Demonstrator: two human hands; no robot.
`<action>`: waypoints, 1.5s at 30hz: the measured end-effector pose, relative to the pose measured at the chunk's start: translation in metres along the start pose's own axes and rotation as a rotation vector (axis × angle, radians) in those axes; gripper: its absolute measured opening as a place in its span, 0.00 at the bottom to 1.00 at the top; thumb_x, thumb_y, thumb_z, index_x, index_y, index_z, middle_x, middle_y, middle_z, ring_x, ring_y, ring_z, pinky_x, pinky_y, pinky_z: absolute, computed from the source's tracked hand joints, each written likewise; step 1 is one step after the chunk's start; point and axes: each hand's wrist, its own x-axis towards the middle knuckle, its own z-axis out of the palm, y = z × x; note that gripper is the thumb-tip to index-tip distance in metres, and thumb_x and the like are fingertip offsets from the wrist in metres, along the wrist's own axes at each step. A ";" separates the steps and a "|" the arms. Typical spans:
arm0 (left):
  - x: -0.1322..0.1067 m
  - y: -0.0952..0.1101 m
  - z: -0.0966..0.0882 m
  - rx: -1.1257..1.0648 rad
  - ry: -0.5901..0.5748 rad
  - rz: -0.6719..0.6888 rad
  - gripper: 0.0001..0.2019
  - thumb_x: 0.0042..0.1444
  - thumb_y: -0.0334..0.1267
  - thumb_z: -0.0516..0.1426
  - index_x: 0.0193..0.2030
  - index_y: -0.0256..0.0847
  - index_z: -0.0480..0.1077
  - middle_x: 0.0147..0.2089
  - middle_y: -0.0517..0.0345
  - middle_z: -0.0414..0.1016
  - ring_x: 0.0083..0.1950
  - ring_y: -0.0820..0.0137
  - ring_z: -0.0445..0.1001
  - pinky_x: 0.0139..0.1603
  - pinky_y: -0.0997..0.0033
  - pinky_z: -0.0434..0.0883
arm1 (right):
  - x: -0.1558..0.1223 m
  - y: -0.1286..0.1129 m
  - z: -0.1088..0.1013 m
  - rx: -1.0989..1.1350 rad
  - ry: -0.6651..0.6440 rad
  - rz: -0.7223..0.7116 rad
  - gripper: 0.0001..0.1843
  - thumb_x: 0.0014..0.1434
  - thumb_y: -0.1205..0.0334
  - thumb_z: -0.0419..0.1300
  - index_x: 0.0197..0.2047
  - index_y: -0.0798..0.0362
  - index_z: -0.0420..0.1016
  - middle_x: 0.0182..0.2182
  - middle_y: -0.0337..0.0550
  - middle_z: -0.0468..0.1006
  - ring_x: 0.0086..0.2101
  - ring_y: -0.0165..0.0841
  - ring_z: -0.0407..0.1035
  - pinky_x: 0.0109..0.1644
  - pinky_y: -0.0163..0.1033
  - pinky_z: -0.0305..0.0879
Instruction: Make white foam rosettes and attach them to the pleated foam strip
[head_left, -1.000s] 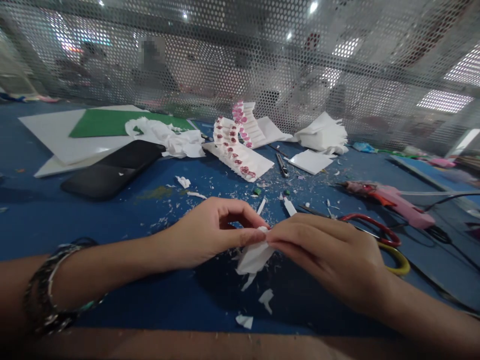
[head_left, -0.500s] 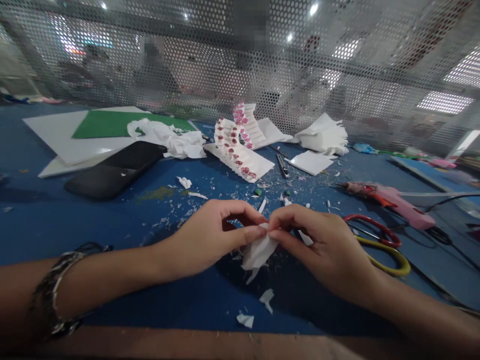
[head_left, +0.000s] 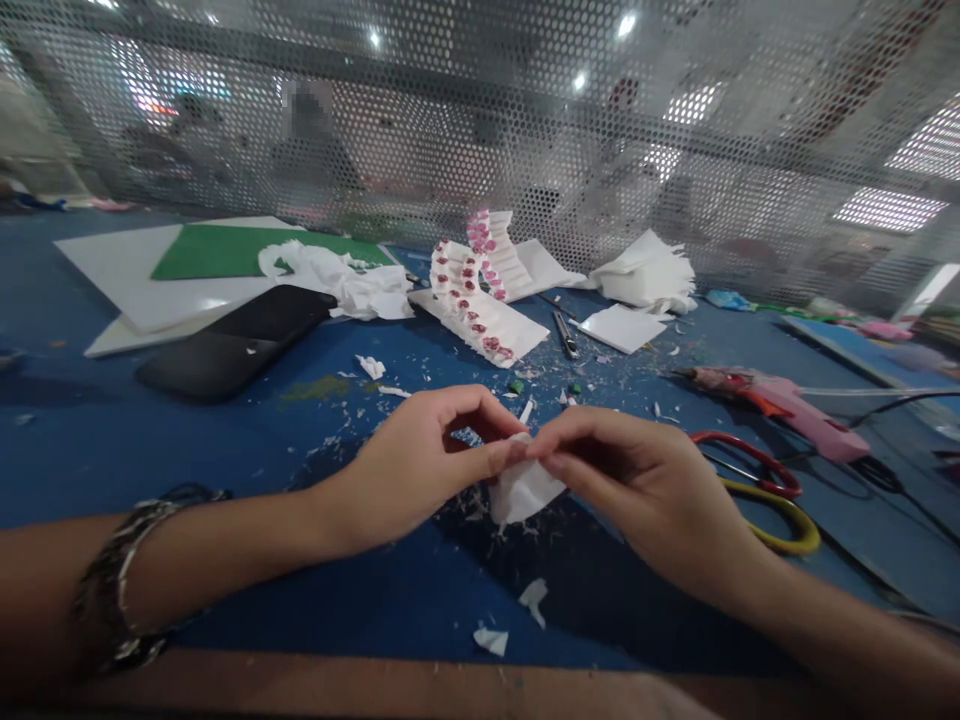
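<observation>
My left hand (head_left: 420, 465) and my right hand (head_left: 645, 490) meet fingertip to fingertip above the blue table (head_left: 225, 440). Both pinch the top of a small folded piece of white paper (head_left: 525, 490), which hangs down between them. The fingers of each hand are pressed together on it. Bracelets (head_left: 120, 580) circle my left wrist. Small white paper scraps (head_left: 517, 615) lie on the table just below my hands.
Scissors with red and yellow handles (head_left: 757, 485) lie right of my right hand, and a pink glue gun (head_left: 780, 405) beyond. Further back are pleated paper pieces with pink dots (head_left: 472, 300), a craft knife (head_left: 564, 335), white paper stacks (head_left: 645, 270), a black phone (head_left: 240, 340), green and white sheets (head_left: 195, 260), and a perforated metal screen (head_left: 480, 120).
Both hands have risen slightly and drawn the paper up, and its hanging part now looks shorter and more gathered. My right hand's fingers have shifted on the paper's top edge.
</observation>
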 end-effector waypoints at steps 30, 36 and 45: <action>0.003 -0.004 -0.001 -0.136 -0.078 -0.091 0.07 0.45 0.37 0.57 0.29 0.35 0.67 0.25 0.62 0.69 0.25 0.79 0.66 0.25 0.82 0.64 | 0.000 0.000 -0.004 -0.180 -0.030 -0.175 0.06 0.49 0.71 0.57 0.31 0.53 0.72 0.27 0.33 0.77 0.26 0.19 0.69 0.33 0.20 0.62; 0.002 -0.005 -0.001 -0.134 -0.089 -0.101 0.07 0.46 0.37 0.56 0.29 0.35 0.67 0.26 0.61 0.70 0.27 0.78 0.68 0.26 0.81 0.64 | -0.003 0.000 -0.005 -0.118 -0.034 -0.080 0.07 0.47 0.70 0.58 0.31 0.52 0.73 0.27 0.32 0.77 0.27 0.19 0.70 0.31 0.20 0.63; 0.001 -0.006 -0.001 -0.120 -0.119 -0.084 0.08 0.46 0.39 0.56 0.30 0.36 0.68 0.26 0.61 0.70 0.27 0.78 0.67 0.26 0.81 0.64 | -0.001 0.000 -0.005 0.091 -0.106 0.092 0.06 0.47 0.68 0.59 0.31 0.51 0.74 0.28 0.34 0.77 0.27 0.21 0.71 0.29 0.21 0.66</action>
